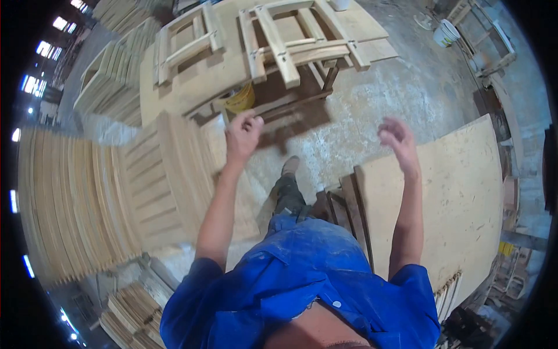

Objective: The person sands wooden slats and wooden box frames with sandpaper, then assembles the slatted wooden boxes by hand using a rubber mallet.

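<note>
My left hand (243,138) is raised in front of me, beside the stacked wooden pieces, its fingers loosely curled and nothing visible in them. Out to the other side, my right hand (399,139) hangs in the air near the edge of a plywood-topped table (430,192). Its fingers are bent and a little apart, with nothing in them. Neither hand touches anything. Ahead, a wooden frame with crosspieces (302,43) lies on a plywood worktable (218,70), next to a second wooden frame (189,46).
Stacks of wooden slats (75,198) and slatted panels (154,168) rise on my left. A yellow bucket (240,99) stands under the worktable. Concrete floor (360,110) runs between the tables. A white bucket (446,33) is at the far right.
</note>
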`<action>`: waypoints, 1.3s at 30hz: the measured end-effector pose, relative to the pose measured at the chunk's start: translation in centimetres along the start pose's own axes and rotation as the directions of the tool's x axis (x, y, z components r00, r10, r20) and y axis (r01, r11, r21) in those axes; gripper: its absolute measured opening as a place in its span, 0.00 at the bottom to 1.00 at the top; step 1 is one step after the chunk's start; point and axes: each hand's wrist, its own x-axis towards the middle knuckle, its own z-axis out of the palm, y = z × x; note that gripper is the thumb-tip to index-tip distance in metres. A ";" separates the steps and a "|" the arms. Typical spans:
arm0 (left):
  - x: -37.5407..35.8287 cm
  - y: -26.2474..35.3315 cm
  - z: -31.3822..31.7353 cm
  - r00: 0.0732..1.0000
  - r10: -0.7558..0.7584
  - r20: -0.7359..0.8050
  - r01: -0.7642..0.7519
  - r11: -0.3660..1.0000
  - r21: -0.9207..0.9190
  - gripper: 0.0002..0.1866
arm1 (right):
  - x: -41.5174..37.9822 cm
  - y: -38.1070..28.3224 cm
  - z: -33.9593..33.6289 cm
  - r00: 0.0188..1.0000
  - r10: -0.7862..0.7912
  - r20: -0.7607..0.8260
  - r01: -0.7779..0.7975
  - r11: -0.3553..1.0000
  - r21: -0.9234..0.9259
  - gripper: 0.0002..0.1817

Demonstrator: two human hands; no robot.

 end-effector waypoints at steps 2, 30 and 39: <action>9.4 -0.1 1.1 1.000 -0.022 0.003 0.022 0.998 0.057 0.19 | 6.7 -1.3 -0.5 0.995 -0.070 -0.078 0.053 0.979 -0.199 0.33; 40.2 -10.6 8.8 0.880 -0.414 0.233 0.300 0.865 0.403 0.22 | -2.3 4.8 0.0 0.862 0.154 -0.482 -0.253 0.956 -0.148 0.53; 24.8 -6.8 8.4 0.807 -0.203 0.555 0.100 0.973 0.210 0.39 | -36.6 9.3 0.0 0.368 0.360 -0.857 -0.387 0.898 0.211 0.59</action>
